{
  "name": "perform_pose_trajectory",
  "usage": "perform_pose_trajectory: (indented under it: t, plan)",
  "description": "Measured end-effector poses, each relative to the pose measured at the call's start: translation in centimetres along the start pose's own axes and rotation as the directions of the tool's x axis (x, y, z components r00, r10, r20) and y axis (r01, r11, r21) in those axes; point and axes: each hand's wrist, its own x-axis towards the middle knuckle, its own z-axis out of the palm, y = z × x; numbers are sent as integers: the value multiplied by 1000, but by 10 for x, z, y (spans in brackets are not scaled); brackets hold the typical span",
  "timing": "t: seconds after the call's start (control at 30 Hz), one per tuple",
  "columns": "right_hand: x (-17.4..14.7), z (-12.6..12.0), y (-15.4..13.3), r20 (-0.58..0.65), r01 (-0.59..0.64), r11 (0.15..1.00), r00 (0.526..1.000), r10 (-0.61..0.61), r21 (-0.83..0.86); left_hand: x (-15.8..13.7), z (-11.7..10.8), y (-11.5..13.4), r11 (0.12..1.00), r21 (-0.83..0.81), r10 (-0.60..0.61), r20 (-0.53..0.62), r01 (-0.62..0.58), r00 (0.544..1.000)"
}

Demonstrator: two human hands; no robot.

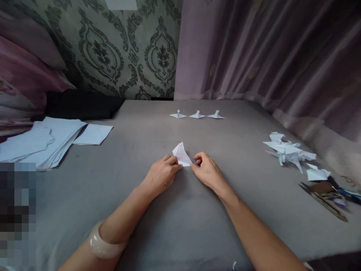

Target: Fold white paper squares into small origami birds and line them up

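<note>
A small piece of white folded paper [182, 155] stands up to a point at the middle of the grey surface, its lower edge toward me. My left hand [165, 171] is closed on its left side, fingers and thumb pinching the lower left part. At the opposite corner is my right hand [207, 171], its thumb tip at the paper's edge and its curled fingers apart from the thumb. Whether that thumb presses on the corner I cannot tell. Farther back, three folded paper birds [197, 114] sit in a row.
White paper sheets [62, 139] lie in a stack at the left, a smaller sheet [94, 134] beside them. At the right are a heap of folded paper pieces [290, 150], scissors [324, 203] and small items. Black cloth [81, 105] lies back left; a curtain [239, 49] hangs behind.
</note>
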Motion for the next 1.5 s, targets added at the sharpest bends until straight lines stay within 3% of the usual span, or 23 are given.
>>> perform_pose_trajectory:
  t: [0.3, 0.5, 0.63, 0.77, 0.93, 1.07, 1.17, 1.27, 1.37, 1.5]
  plan:
    - [1, -3, 4, 16, 9, 997, 1000, -10, 78, -2, -2, -3, 1000, 12, -19, -49, 20, 999]
    - [-8, 0, -7, -113, 276, 955, 958, -265, 107, -3, -1, -4, 1000, 7, 12, -73, -11, 997]
    - [-13, 2, -13, -73, 375, 927, 925, -373, 9, -3, -4, 0, 998, 40, -30, -237, 41, 971]
    - [-14, 1, -12, -96, 421, 904, 900, -426, -69, -2, -4, 1, 984, 73, -111, -452, 161, 885]
    - [-16, -1, -16, -105, 485, 874, 869, -483, -5, -2, 2, -10, 961, 195, -111, -380, 197, 918]
    - [-17, 1, -17, -97, 507, 862, 858, -504, 0, -4, -1, -12, 946, 260, -79, -393, 194, 916]
    - [-16, 2, -14, -134, 489, 871, 861, -490, -46, -5, -5, -3, 904, 317, -129, -438, 287, 890]
    - [-14, 3, -11, -132, 484, 871, 861, -492, -86, -4, -5, 7, 852, 376, -206, -397, 363, 894]
    - [-16, 3, -12, -72, 512, 851, 850, -522, -118, -3, -3, 12, 848, 402, -232, -304, 345, 924]
    - [-18, 4, -15, -42, 505, 849, 855, -517, -155, -4, 1, 15, 892, 369, -181, -236, 260, 955]
